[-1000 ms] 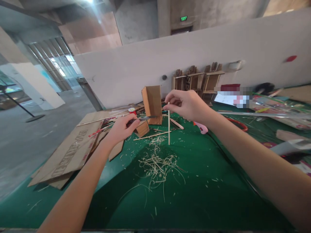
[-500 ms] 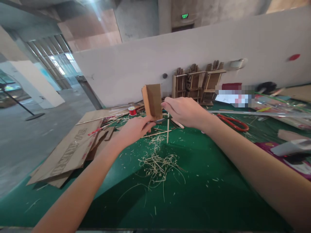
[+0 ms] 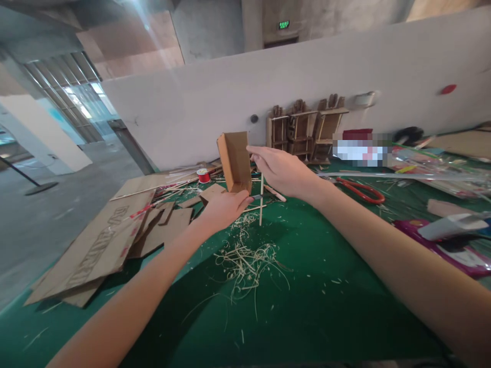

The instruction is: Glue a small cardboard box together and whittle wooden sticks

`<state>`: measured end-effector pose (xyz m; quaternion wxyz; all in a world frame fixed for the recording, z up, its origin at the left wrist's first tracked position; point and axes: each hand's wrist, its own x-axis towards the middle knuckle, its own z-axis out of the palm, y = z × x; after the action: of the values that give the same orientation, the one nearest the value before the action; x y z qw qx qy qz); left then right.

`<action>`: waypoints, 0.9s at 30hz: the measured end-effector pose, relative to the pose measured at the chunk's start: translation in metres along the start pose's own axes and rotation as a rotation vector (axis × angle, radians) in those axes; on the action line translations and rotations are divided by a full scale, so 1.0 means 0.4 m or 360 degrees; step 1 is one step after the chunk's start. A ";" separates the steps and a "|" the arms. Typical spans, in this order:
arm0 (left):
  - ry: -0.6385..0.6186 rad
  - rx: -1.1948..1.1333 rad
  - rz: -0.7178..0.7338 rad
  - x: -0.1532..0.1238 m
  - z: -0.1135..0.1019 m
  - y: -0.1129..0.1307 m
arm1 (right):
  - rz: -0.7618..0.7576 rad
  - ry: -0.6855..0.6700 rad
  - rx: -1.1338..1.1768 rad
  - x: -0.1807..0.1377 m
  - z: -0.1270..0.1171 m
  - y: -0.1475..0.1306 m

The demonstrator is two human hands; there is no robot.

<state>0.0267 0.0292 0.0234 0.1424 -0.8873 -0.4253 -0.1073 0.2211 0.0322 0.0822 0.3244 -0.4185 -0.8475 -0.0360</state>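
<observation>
Green felt covers the table [image 3: 307, 286] we work at, with a pale partition wall rising along its far edge.

Our right hand [image 3: 282, 171] pinches the top of a thin wooden stick [image 3: 261, 204] between thumb and fingertips, holding it upright with its lower end resting on the felt near the middle of the table. Our left hand [image 3: 226, 207] is clenched around a small knife [image 3: 256, 197], whose blade tip shows just past the knuckles and sits against the stick about halfway up. So the stick's long axis runs vertically, the blade meets it from the left, and the left hand is the lower and nearer of the two, with the right hand above it at the stick's upper end.

Just below the stick's foot, a heap of pale wood shavings [image 3: 247, 260] spreads toward the near edge. Directly behind our hands stands a small open cardboard box [image 3: 235, 161], upright and slightly tilted. Flat cardboard sheets [image 3: 99, 245] lie overlapping along the left edge, with loose sticks and a red spool [image 3: 203, 175] beyond them toward the far left corner. Along the far edge, against the wall, stands a row of small cardboard models [image 3: 307, 128]. To the right lie red-handled scissors [image 3: 360, 190], and further toward the right edge, plastic packets and a purple object we cannot make out.
</observation>
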 end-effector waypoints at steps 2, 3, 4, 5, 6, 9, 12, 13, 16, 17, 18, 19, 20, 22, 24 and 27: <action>-0.0025 -0.0026 -0.0005 -0.005 0.024 0.006 | 0.0056 -0.0030 0.0068 0.004 0.003 0.014; -0.0020 -0.0018 -0.0017 -0.008 0.029 0.008 | 0.0077 -0.0043 0.0090 0.006 0.004 0.018; 0.0007 0.0009 -0.0045 -0.009 0.028 0.007 | 0.0092 -0.0057 0.0115 0.007 0.005 0.021; 0.0056 0.0054 -0.0085 -0.010 0.022 0.005 | 0.0101 -0.0072 0.0143 0.007 0.006 0.022; 0.0112 0.0109 -0.0122 -0.010 0.011 0.000 | 0.0105 -0.0083 0.0170 0.007 0.007 0.022; 0.0198 0.0255 -0.0150 -0.007 -0.032 -0.019 | 0.0104 -0.0087 0.0237 0.006 0.013 0.018; 0.0108 0.0311 -0.0091 -0.008 -0.053 -0.026 | 0.0103 -0.0070 0.0329 0.007 0.019 0.018; 0.0074 0.0322 -0.0078 -0.010 -0.050 -0.023 | 0.0105 -0.0078 0.0379 0.007 0.021 0.020; -0.0018 0.0292 -0.0027 -0.018 -0.021 -0.005 | 0.0127 -0.0107 0.0543 0.009 0.023 0.027; -0.0050 0.0261 -0.0019 -0.021 -0.009 0.003 | 0.0157 -0.0114 0.0602 0.010 0.022 0.027; -0.0077 0.0238 -0.0022 -0.025 0.002 0.010 | 0.0204 -0.0131 0.0680 0.011 0.022 0.025; -0.0096 0.0225 -0.0030 -0.028 0.010 0.016 | 0.0272 -0.0154 0.0793 0.012 0.021 0.020; -0.0108 0.0222 -0.0044 -0.031 0.015 0.022 | 0.0356 -0.0173 0.0950 0.013 0.020 0.013; -0.0109 0.0235 -0.0071 -0.038 0.017 0.029 | 0.0539 -0.0177 0.1345 0.016 0.021 -0.007; -0.0090 0.0253 -0.0094 -0.043 0.012 0.031 | 0.0665 -0.0114 0.1655 0.023 0.028 -0.030; -0.0031 0.0299 -0.0125 -0.046 -0.005 0.027 | 0.0712 -0.0027 0.1872 0.041 0.052 -0.057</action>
<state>0.0236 0.0089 0.0178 0.2166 -0.8537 -0.4693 -0.0639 0.1864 0.0357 0.0802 0.4932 -0.3376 -0.6201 0.5082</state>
